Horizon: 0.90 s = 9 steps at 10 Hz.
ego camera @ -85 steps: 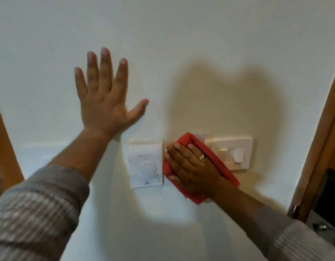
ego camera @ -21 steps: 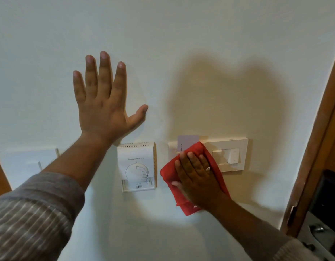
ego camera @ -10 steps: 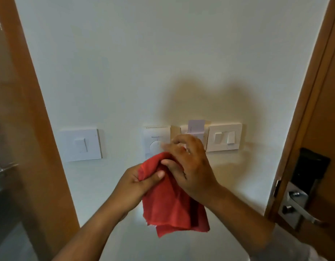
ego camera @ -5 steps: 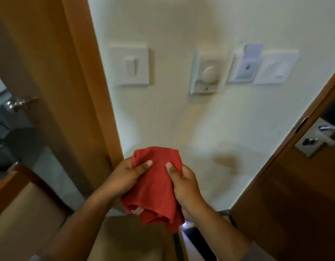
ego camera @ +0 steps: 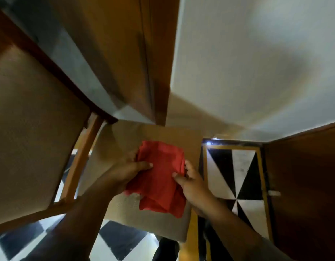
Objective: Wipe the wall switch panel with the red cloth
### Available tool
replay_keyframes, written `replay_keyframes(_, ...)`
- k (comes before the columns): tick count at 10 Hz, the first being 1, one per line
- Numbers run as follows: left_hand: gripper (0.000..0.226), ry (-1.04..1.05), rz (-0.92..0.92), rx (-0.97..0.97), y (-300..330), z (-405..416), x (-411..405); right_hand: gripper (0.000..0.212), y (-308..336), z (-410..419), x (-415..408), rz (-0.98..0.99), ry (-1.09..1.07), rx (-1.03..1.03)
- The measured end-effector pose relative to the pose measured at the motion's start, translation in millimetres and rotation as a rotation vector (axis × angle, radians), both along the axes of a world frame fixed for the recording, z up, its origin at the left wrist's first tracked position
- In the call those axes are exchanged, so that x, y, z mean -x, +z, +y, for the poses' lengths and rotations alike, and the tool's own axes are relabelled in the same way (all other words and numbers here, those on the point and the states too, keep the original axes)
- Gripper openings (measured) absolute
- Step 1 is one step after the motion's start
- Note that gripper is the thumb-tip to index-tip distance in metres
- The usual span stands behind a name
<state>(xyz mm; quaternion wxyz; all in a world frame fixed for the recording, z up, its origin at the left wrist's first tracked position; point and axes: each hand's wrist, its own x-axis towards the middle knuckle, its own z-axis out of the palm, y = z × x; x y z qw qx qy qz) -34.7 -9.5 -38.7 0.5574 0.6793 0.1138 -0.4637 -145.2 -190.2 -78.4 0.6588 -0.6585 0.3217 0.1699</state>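
Red cloth (ego camera: 161, 174) is held bunched between both hands, low in the view and over a tan mat (ego camera: 155, 219) that lies on the checkered floor (ego camera: 236, 178). The left hand (ego camera: 125, 174) is closed on the cloth's left edge, thumb laid across the top face; the right hand (ego camera: 193, 183) pinches the right edge between thumb and fingers. Each grip is thus pressed onto fabric, not spread. The lower end of the cloth hangs loose below the hands.

No switch panel is seen; only white wall (ego camera: 257, 63) rises beyond the mat, with a wooden door frame (ego camera: 144, 63) to the mat's left and a dark door (ego camera: 304, 185) to its right.

The step in hand is judged to be refolding or gathering the cloth. It would be done well if the loose end were tucked in and a flat, clean face turned outward, so that a firm pad is presented. Whether wiping is finished cannot be told from this view.
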Motion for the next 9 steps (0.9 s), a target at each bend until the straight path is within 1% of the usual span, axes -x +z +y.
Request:
replay_keyframes(1, 0.044, 0.023, 0.064, -0.081, -60, 16, -1, 0.044, -69, 21, 0, 0.062, -0.022, -0.055)
replay_keyframes(2, 0.042, 0.103, 0.091, -0.111, -112, 27, -3, 0.047, -124, 37, -4, 0.059, -0.06, -0.053)
replay_keyframes(3, 0.04, 0.168, 0.037, -0.173, -147, 27, -6, 0.048, -151, 39, -13, 0.017, -0.066, 0.008)
replay_keyframes(4, 0.043, 0.16, -0.096, -0.284, -173, 23, -8, 0.05, -163, 37, -21, -0.041, -0.026, 0.145)
replay_keyframes(5, 0.054, 0.048, -0.211, -0.363, -178, 19, -5, 0.052, -155, 35, -25, -0.081, 0.031, 0.287)
replay_keyframes(6, 0.064, -0.085, -0.366, -0.483, -165, 15, 1, 0.044, -137, 24, -31, -0.115, 0.091, 0.4)
replay_keyframes(7, 0.08, -0.289, -0.507, -0.628, -141, 6, 4, 0.055, -111, 0, -34, -0.086, 0.175, 0.504)
replay_keyframes(8, 0.094, -0.429, -0.609, -0.67, -109, -15, 4, 0.07, -73, -32, -39, -0.041, 0.259, 0.561)
replay_keyframes(9, 0.099, -0.533, -0.694, -0.686, -71, -44, 3, 0.075, -28, -72, -40, -0.012, 0.267, 0.647)
